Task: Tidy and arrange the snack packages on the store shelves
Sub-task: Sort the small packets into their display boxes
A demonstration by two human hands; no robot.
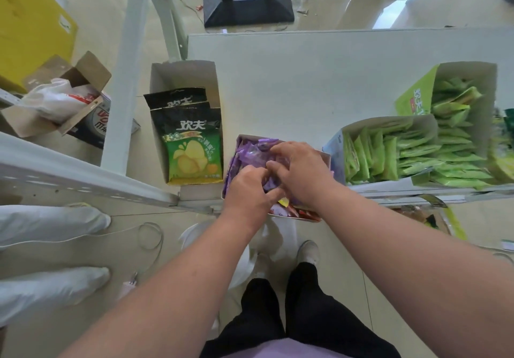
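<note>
- While both hands work in the middle carton (pixel 325 157) at the near edge of the white shelf (pixel 306 79), the left hand (pixel 247 188) curls its fingers round the purple snack packets (pixel 253 157) heaped inside, pinching one near the carton's centre.
- Just beside it and touching it, the right hand (pixel 300 171) bends its fingers down over the same purple packets and grips them from the right.
- No writing can be read on the purple wrappers; red and yellow packet ends (pixel 289 208) show at the carton's near edge, below the hands.
- To the left stands an open grey carton (pixel 183 76) holding black-and-green chip bags (pixel 192 146); the front bag carries large white Chinese characters, a gold band reading "50", and a picture of yellow crisps.
- To the right, two open cartons hold rows of light green sachets (pixel 411 151); the far green carton (pixel 414 99) bears white Chinese characters on its side, and the nearer one (pixel 389 126) is grey inside.
- On the floor at far left lies an opened brown cardboard box (pixel 69 79) with a white plastic bag (pixel 55 99), beside a yellow box (pixel 27 23).
</note>
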